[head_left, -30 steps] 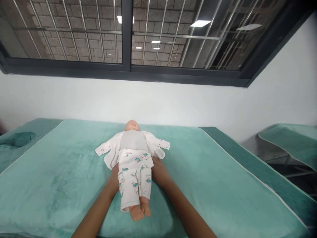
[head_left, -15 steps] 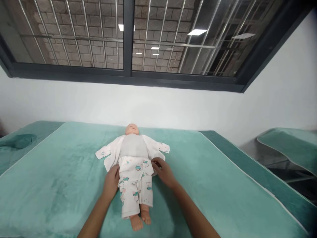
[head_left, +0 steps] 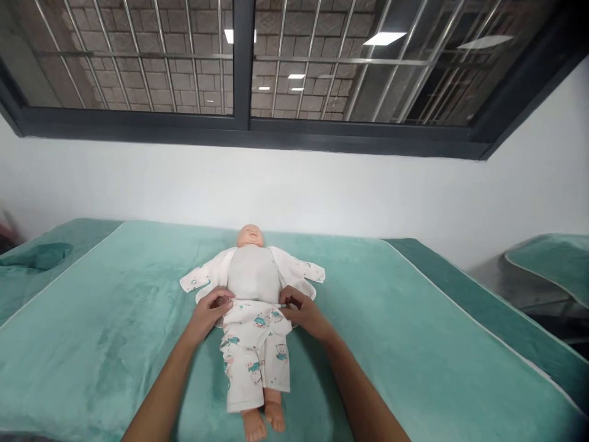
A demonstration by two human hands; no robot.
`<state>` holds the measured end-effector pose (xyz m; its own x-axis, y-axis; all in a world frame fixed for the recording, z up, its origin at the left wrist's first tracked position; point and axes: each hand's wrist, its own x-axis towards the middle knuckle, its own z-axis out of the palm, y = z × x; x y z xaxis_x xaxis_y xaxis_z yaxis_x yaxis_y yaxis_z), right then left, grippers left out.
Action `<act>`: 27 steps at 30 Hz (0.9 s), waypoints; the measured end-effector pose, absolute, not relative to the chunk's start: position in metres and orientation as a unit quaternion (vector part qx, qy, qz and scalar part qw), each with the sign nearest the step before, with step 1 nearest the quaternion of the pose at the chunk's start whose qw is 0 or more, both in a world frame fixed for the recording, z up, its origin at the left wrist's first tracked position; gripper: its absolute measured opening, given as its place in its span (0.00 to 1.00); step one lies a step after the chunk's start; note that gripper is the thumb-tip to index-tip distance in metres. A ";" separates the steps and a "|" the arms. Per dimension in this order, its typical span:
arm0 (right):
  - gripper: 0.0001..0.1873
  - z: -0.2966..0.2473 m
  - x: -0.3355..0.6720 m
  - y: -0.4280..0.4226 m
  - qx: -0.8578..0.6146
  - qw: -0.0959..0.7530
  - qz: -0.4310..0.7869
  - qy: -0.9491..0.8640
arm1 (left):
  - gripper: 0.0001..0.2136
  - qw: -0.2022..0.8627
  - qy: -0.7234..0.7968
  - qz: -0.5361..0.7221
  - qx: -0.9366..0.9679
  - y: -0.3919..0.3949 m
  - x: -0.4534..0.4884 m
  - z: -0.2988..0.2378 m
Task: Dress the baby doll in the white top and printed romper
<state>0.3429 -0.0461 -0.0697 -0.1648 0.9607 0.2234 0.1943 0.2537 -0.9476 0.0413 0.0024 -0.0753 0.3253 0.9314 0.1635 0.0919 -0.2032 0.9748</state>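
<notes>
Trousers (head_left: 243, 359), one pair on one doll (head_left: 254, 275), are pinched at the waist by the left hand (head_left: 206, 315) and right hand (head_left: 307, 313).

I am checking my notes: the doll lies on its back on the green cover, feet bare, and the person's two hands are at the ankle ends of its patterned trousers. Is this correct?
No: in the head view the left hand and right hand are at the waist of the patterned trousers, not the ankles. The rest about the doll and green cover is right.
</notes>
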 end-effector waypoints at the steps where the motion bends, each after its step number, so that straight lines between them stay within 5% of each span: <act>1: 0.13 -0.067 0.346 -0.049 -0.444 0.444 0.415 -0.658 | 0.13 0.492 0.386 0.409 0.665 0.002 0.039 -0.074; 5: 0.11 -0.058 0.347 -0.054 -0.450 0.399 0.377 -0.704 | 0.11 0.459 0.364 0.374 0.719 0.003 0.034 -0.063; 12: 0.09 -0.070 0.322 -0.028 -0.498 0.531 0.152 -0.669 | 0.10 0.407 0.405 0.417 0.704 0.012 0.052 -0.051; 19: 0.12 -0.056 0.319 0.029 -0.617 0.495 0.164 -0.590 | 0.10 0.282 0.520 0.479 0.648 0.056 0.083 -0.051; 27: 0.23 -0.085 0.323 0.047 -0.539 0.578 0.360 -0.496 | 0.14 0.362 0.502 0.466 0.632 0.060 0.074 -0.077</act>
<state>0.3231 0.0471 -0.0849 0.2484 0.9508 0.1852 0.1181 0.1600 -0.9800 0.0738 0.0596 -0.0773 0.0603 0.9725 0.2251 0.2964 -0.2328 0.9263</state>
